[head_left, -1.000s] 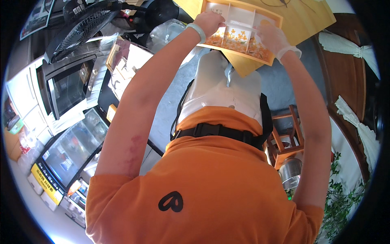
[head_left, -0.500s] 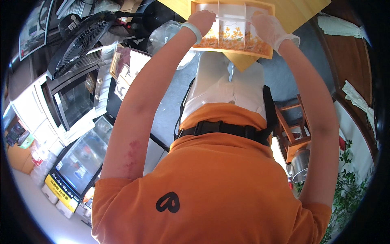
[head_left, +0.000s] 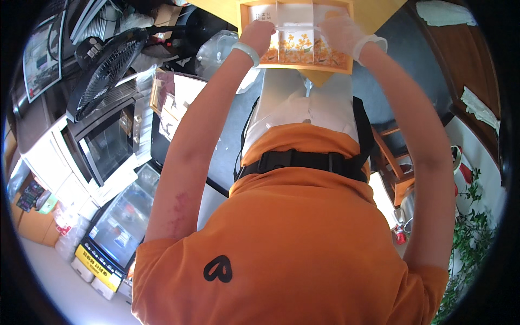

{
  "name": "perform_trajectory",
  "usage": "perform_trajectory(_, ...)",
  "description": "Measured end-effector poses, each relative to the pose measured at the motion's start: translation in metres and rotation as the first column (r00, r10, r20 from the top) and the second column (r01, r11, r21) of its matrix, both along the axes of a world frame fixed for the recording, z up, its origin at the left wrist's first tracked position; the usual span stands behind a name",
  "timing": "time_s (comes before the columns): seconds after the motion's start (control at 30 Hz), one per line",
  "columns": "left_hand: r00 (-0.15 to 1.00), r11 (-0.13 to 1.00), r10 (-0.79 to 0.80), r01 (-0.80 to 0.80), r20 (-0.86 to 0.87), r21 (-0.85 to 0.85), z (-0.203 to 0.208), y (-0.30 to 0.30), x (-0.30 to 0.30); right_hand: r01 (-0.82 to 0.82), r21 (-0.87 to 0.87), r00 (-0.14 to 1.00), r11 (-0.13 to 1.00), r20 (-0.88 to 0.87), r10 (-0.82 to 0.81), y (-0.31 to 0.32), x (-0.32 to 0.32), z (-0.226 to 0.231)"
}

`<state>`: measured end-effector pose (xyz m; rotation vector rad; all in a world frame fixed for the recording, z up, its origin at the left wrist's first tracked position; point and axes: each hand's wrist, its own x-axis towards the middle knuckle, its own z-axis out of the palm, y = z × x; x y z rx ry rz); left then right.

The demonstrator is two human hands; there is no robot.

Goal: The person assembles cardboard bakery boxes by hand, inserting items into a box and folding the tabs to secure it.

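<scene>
A shallow wood-framed box point(head_left: 304, 68) with thin upright dividers and an orange flower pattern inside lies on the yellow table at the top of the view. My left hand point(head_left: 258, 38), with a pale band at its wrist, is over the box's left compartment, fingers curled closed. Whatever they grip is hidden. Over the right compartment is my right hand point(head_left: 342, 35) in a clear plastic glove, its fingers smeared by motion. A thin clear strip point(head_left: 295, 26) runs crosswise between the two hands; whether either holds it, I cannot tell.
The yellow table point(head_left: 379, 12) has a corner pointing toward me. At left are a black fan point(head_left: 108, 70), a clear plastic bag point(head_left: 215, 51) and a glass-fronted appliance point(head_left: 111, 138). A wooden chair point(head_left: 392, 162) stands at right, with a green plant point(head_left: 472, 244) beyond my right elbow.
The whole view has shifted, so the box and both hands appear slightly farther left and higher. Both hands stay over the box; the right fingers are more blurred.
</scene>
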<state>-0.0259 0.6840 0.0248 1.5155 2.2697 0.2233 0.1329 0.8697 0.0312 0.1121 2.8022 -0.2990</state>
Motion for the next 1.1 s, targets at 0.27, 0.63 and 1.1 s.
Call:
perform_trajectory(0.27, 0.999, 1.000, 0.012, -0.012, -0.050, 0.000, -0.005, -0.002, 0.008, 0.033, -0.016, 0.998, 0.999, 0.054, -0.032, -0.003, 0.010, -0.003)
perform_trajectory(0.63, 0.996, 0.990, 0.088, -0.088, 0.006, 0.114, -0.002, -0.003, 0.019, 0.098, -0.148, 0.967, 0.984, -0.218, -0.129, -0.009, 0.017, -0.006)
perform_trajectory(1.1, 0.988, 0.985, 0.006, -0.032, 0.155, 0.169, 0.004, -0.009, 0.013, 0.060, -0.254, 0.939, 0.965, -0.313, -0.141, -0.001, 0.019, -0.007)
